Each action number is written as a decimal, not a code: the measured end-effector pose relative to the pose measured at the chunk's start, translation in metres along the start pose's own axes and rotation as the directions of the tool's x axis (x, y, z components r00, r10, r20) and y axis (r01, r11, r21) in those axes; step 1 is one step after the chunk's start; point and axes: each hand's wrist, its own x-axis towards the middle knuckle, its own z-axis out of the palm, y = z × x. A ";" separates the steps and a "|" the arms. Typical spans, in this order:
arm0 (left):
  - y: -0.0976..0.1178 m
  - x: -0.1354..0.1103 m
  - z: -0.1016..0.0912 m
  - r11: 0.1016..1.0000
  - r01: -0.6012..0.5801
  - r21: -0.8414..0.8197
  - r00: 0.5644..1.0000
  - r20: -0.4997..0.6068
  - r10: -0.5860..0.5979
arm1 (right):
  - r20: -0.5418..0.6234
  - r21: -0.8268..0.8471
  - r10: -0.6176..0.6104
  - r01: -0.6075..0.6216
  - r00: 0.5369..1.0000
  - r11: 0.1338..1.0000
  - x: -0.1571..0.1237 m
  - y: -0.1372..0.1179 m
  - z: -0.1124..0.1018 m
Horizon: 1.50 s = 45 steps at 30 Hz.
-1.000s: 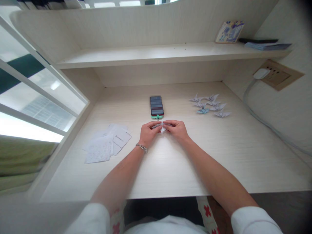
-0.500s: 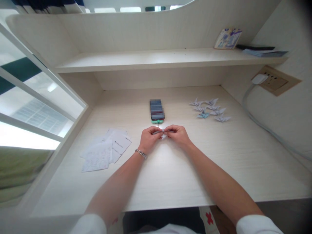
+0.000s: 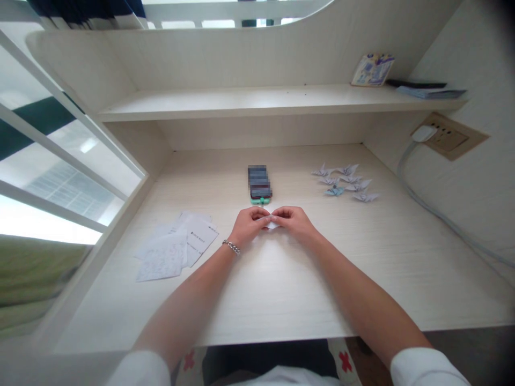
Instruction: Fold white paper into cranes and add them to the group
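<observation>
Between my two hands, at the middle of the desk, is a small folded piece of white paper (image 3: 272, 224). My left hand (image 3: 250, 225), with a chain bracelet on its wrist, pinches the paper's left side between thumb and fingers. From the other side my right hand (image 3: 293, 221) pinches it the same way, and the thumbs almost meet. Fingers cover much of the paper, so its exact folds cannot be made out. Just beyond the hands lies a phone (image 3: 259, 182), its screen blurred, with a green piece at its near end.
Several folded paper cranes (image 3: 358, 185), one of them blue (image 3: 335, 190), sit at the right. Loose paper sheets (image 3: 164, 257) overlap at the left. A shelf (image 3: 241, 102) spans the back; a grey cable (image 3: 438, 214) runs from the wall socket (image 3: 462, 140) along the right.
Both hands stay at the same spot, still pinching the paper. More of the paper's white face shows below the thumbs now. The camera view has tilted slightly.
</observation>
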 end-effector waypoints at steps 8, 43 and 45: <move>0.000 0.007 -0.001 0.998 0.032 -0.061 0.997 -0.062 -0.035 | 0.014 0.111 0.076 -0.077 0.997 0.991 0.012 0.001 0.000; 0.002 -0.013 0.000 0.998 -0.019 0.064 0.989 -0.144 0.028 | 0.068 0.246 0.158 -0.170 0.985 0.954 0.000 -0.003 0.007; 0.003 -0.014 0.000 0.998 -0.021 0.055 0.990 -0.137 0.029 | 0.057 0.218 0.159 -0.167 0.986 0.961 0.000 -0.001 0.007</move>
